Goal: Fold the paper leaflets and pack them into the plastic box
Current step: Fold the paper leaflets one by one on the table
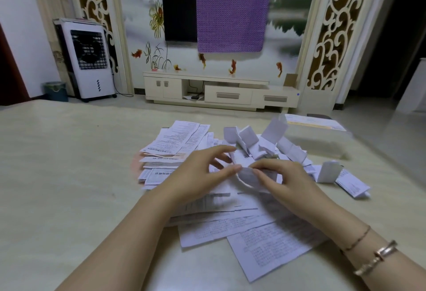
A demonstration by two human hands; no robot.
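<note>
A spread of unfolded white printed leaflets (265, 240) lies on the pale table in front of me, with another stack (175, 145) further back on the left. Several folded leaflets (265, 143) sit in a loose heap behind my hands, and more folded ones (329, 171) lie to the right. My left hand (202, 173) and my right hand (283, 178) meet over the middle, both pinching one curled leaflet (247, 176) that bends upward between the fingertips. A clear plastic box (315, 138) stands at the back right, with its lid partly see-through.
The pale table (69, 175) stretches wide to the left. Beyond its far edge are a white TV cabinet (221, 92), an air cooler (88, 60) and a small bin (56, 90) on the floor. Two bracelets circle my right wrist.
</note>
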